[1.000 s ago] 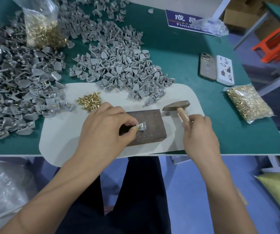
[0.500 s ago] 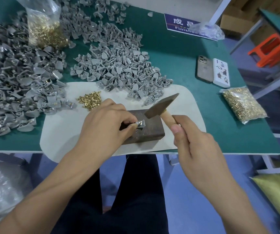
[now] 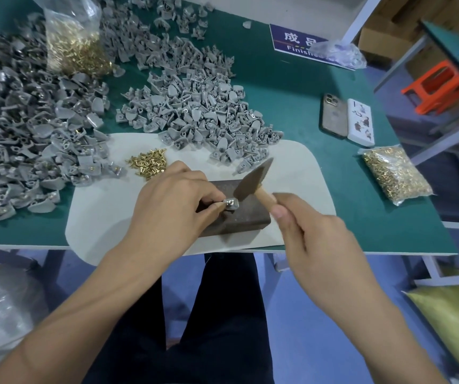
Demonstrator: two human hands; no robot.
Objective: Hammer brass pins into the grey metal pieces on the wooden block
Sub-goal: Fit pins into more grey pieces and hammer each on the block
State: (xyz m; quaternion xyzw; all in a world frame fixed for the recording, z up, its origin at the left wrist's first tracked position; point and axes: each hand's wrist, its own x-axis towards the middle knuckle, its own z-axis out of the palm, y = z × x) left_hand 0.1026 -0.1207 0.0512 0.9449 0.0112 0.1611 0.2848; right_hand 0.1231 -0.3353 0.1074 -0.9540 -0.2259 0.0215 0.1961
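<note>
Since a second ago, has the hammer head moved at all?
Yes. The hammer head was lying past the wooden block's far right corner; now it is tilted down over the block, its lower end at the grey metal piece.
</note>
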